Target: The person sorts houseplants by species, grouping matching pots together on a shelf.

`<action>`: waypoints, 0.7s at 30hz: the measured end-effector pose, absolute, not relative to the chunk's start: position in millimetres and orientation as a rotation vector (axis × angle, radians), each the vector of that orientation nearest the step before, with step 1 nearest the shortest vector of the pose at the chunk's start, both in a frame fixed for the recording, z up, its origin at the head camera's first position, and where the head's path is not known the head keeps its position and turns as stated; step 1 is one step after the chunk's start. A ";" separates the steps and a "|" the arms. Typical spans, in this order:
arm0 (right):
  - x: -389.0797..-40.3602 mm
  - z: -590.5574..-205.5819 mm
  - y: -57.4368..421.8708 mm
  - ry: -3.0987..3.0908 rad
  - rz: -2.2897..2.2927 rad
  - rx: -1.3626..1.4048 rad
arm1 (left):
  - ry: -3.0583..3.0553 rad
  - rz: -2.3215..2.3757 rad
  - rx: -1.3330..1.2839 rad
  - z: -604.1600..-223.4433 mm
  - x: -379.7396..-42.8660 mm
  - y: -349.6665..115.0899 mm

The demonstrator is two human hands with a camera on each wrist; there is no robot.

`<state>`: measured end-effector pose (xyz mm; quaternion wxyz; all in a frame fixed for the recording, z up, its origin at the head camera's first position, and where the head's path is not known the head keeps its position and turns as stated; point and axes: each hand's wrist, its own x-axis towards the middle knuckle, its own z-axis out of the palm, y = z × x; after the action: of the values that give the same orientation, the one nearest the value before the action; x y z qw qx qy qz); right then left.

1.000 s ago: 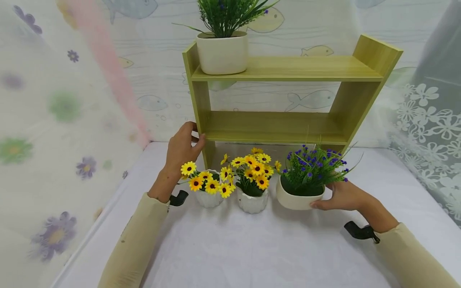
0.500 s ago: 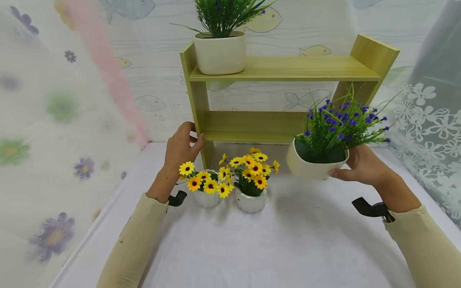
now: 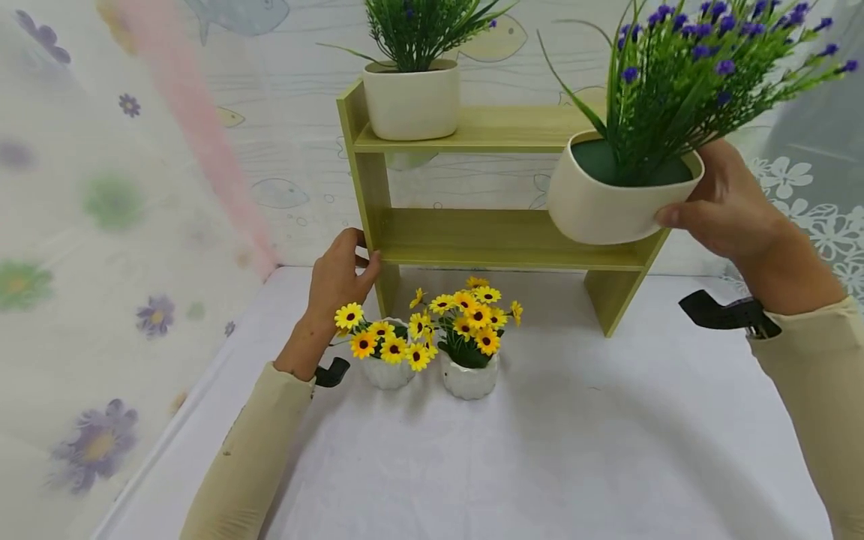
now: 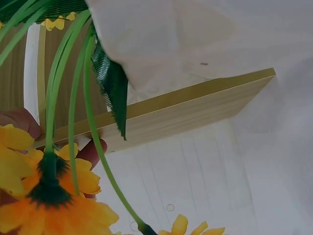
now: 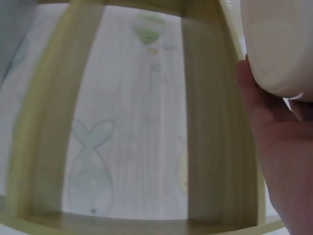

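Observation:
In the head view my right hand (image 3: 739,214) grips the right end of a cream oval pot, thumb at its front. This potted plant (image 3: 624,206) bears green leaves and purple flowers, and hangs slightly tilted in the air before the right half of a two-tier wooden shelf (image 3: 472,236). The right wrist view shows the pot's wall (image 5: 279,44) against my fingers (image 5: 252,93). My left hand (image 3: 337,281) pinches the shelf's left side panel, thumb in front. Yellow flowers (image 4: 54,215) partly cover that hand in the left wrist view.
Two small white pots of yellow flowers, a left pot (image 3: 389,373) and a right pot (image 3: 470,379), stand on the white tablecloth (image 3: 459,465) before the shelf. Another cream potted plant (image 3: 413,105) sits on the top tier's left end. A fish-patterned curtain (image 3: 290,142) hangs behind.
My right hand has lifted the purple-flowered potted plant off the table, up and rightward, to the height of the shelf's upper part. My left hand stays at the side panel.

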<state>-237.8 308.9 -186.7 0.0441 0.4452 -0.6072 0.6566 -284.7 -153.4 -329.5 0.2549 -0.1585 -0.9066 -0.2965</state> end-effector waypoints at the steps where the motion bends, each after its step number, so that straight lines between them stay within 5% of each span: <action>1: -240.8 -182.0 307.4 -1.821 2.028 1.389 | -2.465 -0.806 -0.429 -329.6 -284.9 -153.4; 21: -282.3 -131.5 298.1 -1.934 1.956 1.150 | -2.448 -0.798 -0.425 -330.4 -285.1 -151.1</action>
<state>-282.3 298.1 -131.5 0.0802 0.3844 -0.6465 0.6541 -285.1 -151.1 -330.4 0.2628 -0.1570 -0.9052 -0.2949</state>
